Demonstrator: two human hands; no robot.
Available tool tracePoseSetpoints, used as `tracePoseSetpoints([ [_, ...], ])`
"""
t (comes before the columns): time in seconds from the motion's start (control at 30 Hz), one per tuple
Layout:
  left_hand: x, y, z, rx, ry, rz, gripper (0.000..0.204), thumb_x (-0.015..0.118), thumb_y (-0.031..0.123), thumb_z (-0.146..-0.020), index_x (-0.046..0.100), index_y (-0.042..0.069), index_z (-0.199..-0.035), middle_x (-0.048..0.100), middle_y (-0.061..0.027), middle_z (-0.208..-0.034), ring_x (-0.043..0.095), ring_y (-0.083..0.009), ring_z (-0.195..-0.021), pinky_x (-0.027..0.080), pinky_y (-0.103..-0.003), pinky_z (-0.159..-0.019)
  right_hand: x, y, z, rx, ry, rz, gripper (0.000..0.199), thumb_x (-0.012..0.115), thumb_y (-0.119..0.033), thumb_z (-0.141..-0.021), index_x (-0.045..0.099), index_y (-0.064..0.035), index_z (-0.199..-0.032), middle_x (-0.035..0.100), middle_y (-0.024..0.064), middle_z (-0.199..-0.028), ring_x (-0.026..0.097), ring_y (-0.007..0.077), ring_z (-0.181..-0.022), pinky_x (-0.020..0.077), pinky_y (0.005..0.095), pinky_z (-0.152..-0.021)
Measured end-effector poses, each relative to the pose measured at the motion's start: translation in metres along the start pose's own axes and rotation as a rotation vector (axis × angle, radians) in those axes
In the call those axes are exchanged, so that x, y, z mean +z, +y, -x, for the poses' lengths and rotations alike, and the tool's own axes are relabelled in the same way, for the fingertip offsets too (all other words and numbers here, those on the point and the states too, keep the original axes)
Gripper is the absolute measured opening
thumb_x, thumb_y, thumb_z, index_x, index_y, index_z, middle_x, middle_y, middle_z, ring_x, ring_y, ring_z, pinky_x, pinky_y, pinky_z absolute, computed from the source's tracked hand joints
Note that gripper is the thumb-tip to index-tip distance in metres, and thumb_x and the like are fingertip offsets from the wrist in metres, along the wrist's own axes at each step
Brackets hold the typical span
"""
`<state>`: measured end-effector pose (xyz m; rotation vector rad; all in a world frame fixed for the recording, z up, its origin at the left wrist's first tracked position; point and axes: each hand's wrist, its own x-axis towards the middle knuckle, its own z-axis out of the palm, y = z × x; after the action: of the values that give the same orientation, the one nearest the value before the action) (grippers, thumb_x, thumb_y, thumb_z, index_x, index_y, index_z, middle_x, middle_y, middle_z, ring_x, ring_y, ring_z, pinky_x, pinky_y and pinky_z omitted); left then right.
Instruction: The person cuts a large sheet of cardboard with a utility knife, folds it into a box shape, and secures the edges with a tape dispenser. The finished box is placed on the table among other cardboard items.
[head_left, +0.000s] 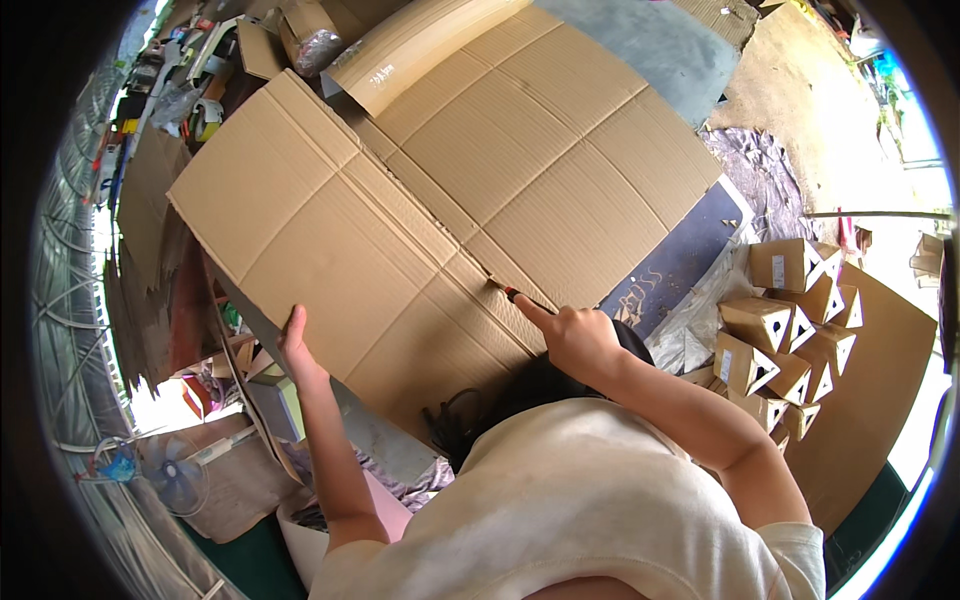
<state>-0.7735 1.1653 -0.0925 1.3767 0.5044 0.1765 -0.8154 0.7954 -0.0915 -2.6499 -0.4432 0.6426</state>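
Observation:
A large brown cardboard sheet (330, 230) with crease lines lies across the work surface in front of me. My left hand (296, 350) is at its near left edge, thumb upward along the rim; the other fingers are mostly hidden, seemingly gripping the edge from below. In my right hand (582, 340) is a slim cutting knife (513, 294) with a dark and red handle, my index finger stretched along it. The knife's tip meets the cardboard beside a long seam. Beyond that seam a second creased cardboard panel (560, 130) lies flat; whether the two are joined I cannot tell.
A curled cardboard piece (420, 50) lies at the far side. Dark blue board (680, 250) shows beneath the panels. Several small folded cardboard boxes (755, 325) are piled at right, by a large brown board (880, 370). A fan (172, 470) stands lower left; clutter fills the far left.

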Motion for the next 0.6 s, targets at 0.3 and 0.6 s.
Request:
tracePoseSetpoints([
  [0.3,0.004,0.01,0.002,0.005,-0.021,-0.008,0.046,0.06,0.017,-0.082,0.047,-0.006,-0.119,0.053,-0.0132,-0.118,0.053,-0.024,-0.104,0.042,-0.036,-0.088,-0.007,-0.004,0.052,0.094,-0.161,-0.059,0.06,0.048,-0.01,-0.08,0.031,-0.0231,-0.137,0.058,0.0138,-0.063,0.061,0.0278,-0.053,0.048,0.039,-0.045],
  [0.6,0.013,0.011,0.012,0.027,0.013,-0.059,0.049,0.062,0.02,-0.08,0.049,-0.011,-0.115,0.054,-0.0157,-0.115,0.054,-0.0248,-0.099,0.044,-0.034,-0.085,0.017,-0.018,0.095,0.113,-0.03,-0.024,0.064,0.05,-0.01,-0.08,0.028,-0.0206,-0.139,0.058,0.0145,-0.067,0.06,0.0285,-0.054,0.0477,0.0369,-0.045],
])
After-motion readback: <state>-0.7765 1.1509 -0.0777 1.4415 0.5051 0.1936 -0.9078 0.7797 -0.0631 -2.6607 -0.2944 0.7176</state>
